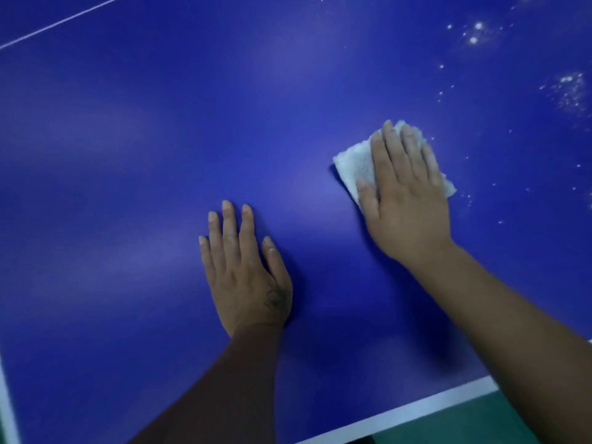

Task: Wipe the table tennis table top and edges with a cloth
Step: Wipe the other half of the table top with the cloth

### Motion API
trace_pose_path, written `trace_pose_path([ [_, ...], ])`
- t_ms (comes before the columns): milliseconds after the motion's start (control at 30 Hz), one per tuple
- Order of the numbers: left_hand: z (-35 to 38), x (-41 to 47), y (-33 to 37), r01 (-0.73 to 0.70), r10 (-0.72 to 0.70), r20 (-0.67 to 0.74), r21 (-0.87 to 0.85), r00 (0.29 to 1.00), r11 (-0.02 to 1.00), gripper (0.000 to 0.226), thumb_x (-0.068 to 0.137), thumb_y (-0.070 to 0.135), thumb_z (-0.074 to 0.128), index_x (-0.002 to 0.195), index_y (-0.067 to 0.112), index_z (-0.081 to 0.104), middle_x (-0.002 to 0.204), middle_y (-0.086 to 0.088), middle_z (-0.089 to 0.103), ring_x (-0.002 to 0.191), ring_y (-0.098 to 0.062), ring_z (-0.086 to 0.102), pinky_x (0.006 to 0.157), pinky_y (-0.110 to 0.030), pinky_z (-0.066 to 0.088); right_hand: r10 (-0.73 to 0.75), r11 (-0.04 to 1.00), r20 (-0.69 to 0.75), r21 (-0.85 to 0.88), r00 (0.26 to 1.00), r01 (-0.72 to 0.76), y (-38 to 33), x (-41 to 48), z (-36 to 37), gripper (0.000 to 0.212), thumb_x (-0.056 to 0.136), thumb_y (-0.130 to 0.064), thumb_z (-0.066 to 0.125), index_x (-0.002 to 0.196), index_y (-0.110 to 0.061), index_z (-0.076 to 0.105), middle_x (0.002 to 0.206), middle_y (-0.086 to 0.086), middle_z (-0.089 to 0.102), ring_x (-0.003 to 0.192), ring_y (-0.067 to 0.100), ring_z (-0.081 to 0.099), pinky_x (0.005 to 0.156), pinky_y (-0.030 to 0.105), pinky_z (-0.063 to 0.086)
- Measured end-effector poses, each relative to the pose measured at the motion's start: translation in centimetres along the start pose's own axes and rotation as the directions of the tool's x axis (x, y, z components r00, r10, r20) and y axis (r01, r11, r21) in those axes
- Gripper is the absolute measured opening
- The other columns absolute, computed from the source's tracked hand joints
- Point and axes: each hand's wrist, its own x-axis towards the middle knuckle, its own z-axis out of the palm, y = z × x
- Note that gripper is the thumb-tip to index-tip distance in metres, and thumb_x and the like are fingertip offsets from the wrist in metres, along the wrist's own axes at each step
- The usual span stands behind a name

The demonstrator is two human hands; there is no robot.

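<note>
Pressing the straight fingers [392, 145] of the right hand [407, 200] flat down on a folded white cloth [352, 165], thumb lying along its near-left side, nothing curling round it. Covering most of the cloth with fingers and palm, leaving its left corner and a narrow strip at the right showing. Laying the left hand [246, 274] bare on the blue table [128, 139], palm down, fingers stretched out and slightly spread, holding nothing, to the left of the cloth and nearer the body. Showing a dark mark [275, 299] on the back of the left hand, too blurred to read. Resting the cloth right of centre on the table top, apart from every edge in view. Facing wide bare blue to the left and ahead, up to a thin white line [64, 19] crossing the far left corner. Meeting scattered white specks [570, 91] just right of the cloth, thicker farther up at the right. Reaching with both forearms over the near edge, marked by a white stripe [416, 408] slanting across the bottom right, with green floor [464, 424] beyond it. Catching a pale side stripe [5, 408] at the bottom left border of the view.
</note>
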Motion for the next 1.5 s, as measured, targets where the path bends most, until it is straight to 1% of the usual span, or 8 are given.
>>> trace_pose_path([
  [267, 0.3, -0.2, -0.4, -0.021, 0.021, -0.023, -0.002, 1.0, 1.0, 0.058, 0.112, 0.026, 0.042, 0.165, 0.002, 0.039, 0.175, -0.011, 0.033, 0.166, -0.031, 0.023, 0.134, -0.056, 0.02, -0.277, 0.96, -0.018, 0.029, 0.961, 0.277, -7.9, 2.3, 1.6, 0.056, 0.114, -0.039, 0.033, 0.168, -0.024, 0.037, 0.177, 0.014, 0.024, 0.166, 0.034, 0.018, 0.133, 0.054, 0.017],
  [467, 0.4, -0.2, -0.3, -0.006, 0.006, 0.015, -0.01, 1.0, 1.0, 0.061, 0.109, 0.025, 0.046, 0.165, 0.003, 0.038, 0.176, -0.01, 0.032, 0.166, -0.03, 0.021, 0.133, -0.058, 0.022, 0.276, 0.961, -0.055, 0.003, 0.96, -0.276, -0.9, 8.9, -0.4, 0.062, 0.113, -0.044, 0.02, 0.172, -0.024, 0.023, 0.18, 0.015, 0.011, 0.167, 0.037, 0.008, 0.134, 0.054, 0.007],
  [667, 0.6, 0.0, -0.5, -0.011, 0.011, 0.019, 0.004, 1.0, 1.0, 0.062, 0.109, 0.026, 0.045, 0.165, 0.002, 0.038, 0.176, -0.01, 0.032, 0.166, -0.031, 0.022, 0.132, -0.059, 0.023, -0.383, 0.923, 0.017, -0.037, 0.924, 0.383, -4.8, 6.8, 1.0, 0.055, 0.114, -0.037, 0.035, 0.167, -0.023, 0.039, 0.176, 0.015, 0.026, 0.164, 0.038, 0.022, 0.132, 0.058, 0.019],
  [767, 0.7, -0.3, -0.5, -0.012, 0.012, 0.036, 0.002, 0.999, 1.0, 0.063, 0.109, 0.028, 0.042, 0.167, 0.003, 0.035, 0.177, -0.008, 0.029, 0.167, -0.03, 0.02, 0.133, -0.058, 0.021, 0.018, 0.998, -0.039, -0.068, 0.999, -0.02, -0.7, 11.1, 0.3, 0.059, 0.114, -0.044, 0.025, 0.171, -0.027, 0.029, 0.179, 0.013, 0.016, 0.166, 0.039, 0.014, 0.134, 0.052, 0.01],
  [867, 0.7, -0.4, -0.6, -0.019, 0.02, 0.045, -0.011, 0.999, 1.0, 0.064, 0.109, 0.029, 0.041, 0.168, 0.003, 0.033, 0.178, -0.008, 0.028, 0.167, -0.03, 0.02, 0.133, -0.059, 0.022, 0.36, 0.933, -0.059, 0.004, 0.931, -0.36, -1.2, 12.5, -0.6, 0.062, 0.113, -0.043, 0.02, 0.172, -0.025, 0.02, 0.18, 0.015, 0.008, 0.167, 0.037, 0.006, 0.134, 0.053, 0.005],
  [1100, 0.7, -0.4, -0.9, -0.037, 0.037, 0.041, -0.01, 0.998, 0.999, 0.068, 0.106, 0.028, 0.048, 0.167, 0.003, 0.034, 0.177, -0.009, 0.03, 0.166, -0.032, 0.023, 0.132, -0.06, 0.022, -0.363, 0.932, 0.018, -0.012, 0.932, 0.364, -7.4, 10.5, 1.0, 0.057, 0.113, -0.039, 0.035, 0.168, -0.023, 0.037, 0.176, 0.014, 0.026, 0.164, 0.036, 0.022, 0.134, 0.053, 0.014],
  [1300, 0.7, -0.2, -0.6, -0.024, 0.024, 0.043, -0.015, 0.999, 1.0, 0.068, 0.105, 0.028, 0.046, 0.167, 0.003, 0.033, 0.177, -0.009, 0.03, 0.166, -0.033, 0.024, 0.132, -0.06, 0.021, 0.381, 0.924, -0.056, 0.031, 0.923, -0.38, -2.0, 19.1, -0.5, 0.063, 0.112, -0.042, 0.02, 0.173, -0.025, 0.019, 0.181, 0.013, 0.005, 0.167, 0.034, 0.002, 0.134, 0.052, 0.002],
  [1500, 1.1, 0.1, -0.9, -0.029, 0.028, 0.035, 0.024, 0.999, 0.999, 0.07, 0.104, 0.03, 0.043, 0.169, 0.006, 0.032, 0.178, -0.007, 0.028, 0.165, -0.033, 0.025, 0.133, -0.057, 0.019, -0.091, 0.993, 0.019, 0.07, 0.996, 0.09, -9.3, 15.9, 1.2, 0.06, 0.113, -0.042, 0.022, 0.171, -0.029, 0.025, 0.181, 0.007, 0.011, 0.168, 0.029, 0.006, 0.133, 0.051, 0.005],
])
